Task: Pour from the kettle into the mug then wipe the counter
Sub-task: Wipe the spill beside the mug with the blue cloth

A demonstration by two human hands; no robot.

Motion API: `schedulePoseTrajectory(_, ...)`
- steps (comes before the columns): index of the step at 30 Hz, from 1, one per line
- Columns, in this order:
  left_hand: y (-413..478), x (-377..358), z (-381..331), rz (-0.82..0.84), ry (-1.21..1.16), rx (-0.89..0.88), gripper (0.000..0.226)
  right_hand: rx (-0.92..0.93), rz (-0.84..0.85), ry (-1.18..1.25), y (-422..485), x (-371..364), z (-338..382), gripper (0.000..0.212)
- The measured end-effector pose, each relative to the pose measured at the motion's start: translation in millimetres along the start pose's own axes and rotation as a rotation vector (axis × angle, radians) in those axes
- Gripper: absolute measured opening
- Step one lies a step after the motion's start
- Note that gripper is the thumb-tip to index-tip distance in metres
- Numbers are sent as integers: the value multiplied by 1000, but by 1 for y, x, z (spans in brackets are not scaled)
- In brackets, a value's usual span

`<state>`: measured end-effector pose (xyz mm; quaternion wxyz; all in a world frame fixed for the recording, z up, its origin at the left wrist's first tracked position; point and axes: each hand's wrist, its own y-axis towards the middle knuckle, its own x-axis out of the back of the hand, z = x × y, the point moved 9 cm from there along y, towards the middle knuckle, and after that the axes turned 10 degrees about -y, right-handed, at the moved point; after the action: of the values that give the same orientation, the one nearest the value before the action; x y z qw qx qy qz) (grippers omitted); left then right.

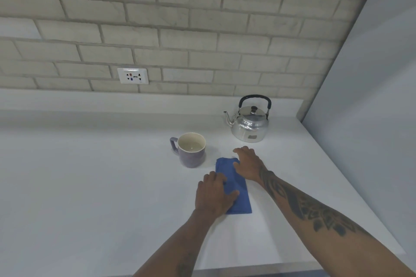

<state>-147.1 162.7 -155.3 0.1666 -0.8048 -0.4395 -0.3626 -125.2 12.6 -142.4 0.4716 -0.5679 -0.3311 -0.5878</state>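
Wiping step, judged: both hands, left [213,193] and right [247,164], press flat, grip wide, on blue cloth [234,189] beside mug [191,149]; kettle [251,122] behind on counter [90,175]; next, sweep cloth sideways.

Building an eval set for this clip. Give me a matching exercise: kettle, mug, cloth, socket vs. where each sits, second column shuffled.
Column 1:
1. kettle
2. mug
3. blue cloth
4. socket

Column 2:
A. on the brick wall, above the counter
B. flat on the counter, under both hands
C. far right of the counter, near the corner
D. on the counter, left of the cloth, handle pointing left

Pairs: 1-C, 2-D, 3-B, 4-A
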Motion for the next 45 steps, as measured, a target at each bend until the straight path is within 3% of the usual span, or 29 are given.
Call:
schedulePoseTrajectory(10,1,-24,-1,40,70,100,48,-103,92,171,20,-26,-9,50)
schedulePoseTrajectory(12,1,-23,0,27,67,110,50,-168,99,243,26,-26,-13,35)
schedulePoseTrajectory(13,0,-22,0,16,62,116,52,-189,112,257,27,-25,-13,15)
schedulePoseTrajectory(14,-1,-20,0,3,57,123,55,-193,114,271,29,-22,-12,14)
schedulePoseTrajectory(16,-2,-17,2,-25,45,147,64,-192,138,311,32,-13,-8,34)
schedulePoseTrajectory(20,-3,-11,14,-76,-71,208,97,-122,218,423,23,15,2,6)
schedulePoseTrajectory(24,4,-11,30,-51,-369,312,119,33,328,487,4,51,29,9)
schedulePoseTrajectory(26,8,-8,31,3,-458,334,105,106,367,492,-6,69,46,8)
schedulePoseTrajectory(29,9,1,30,46,-709,285,49,194,387,493,-17,92,71,9)
schedulePoseTrajectory(31,5,10,29,59,-898,272,34,240,373,486,-21,107,88,9)
schedulePoseTrajectory(36,-4,47,46,1,-1057,260,16,323,274,473,-17,142,131,10)
schedulePoseTrajectory(40,-19,88,74,-85,-1130,284,27,373,204,486,-4,152,170,10)
schedulePoseTrajectory(45,-51,144,136,-268,-1066,401,26,414,124,508,17,136,231,14)
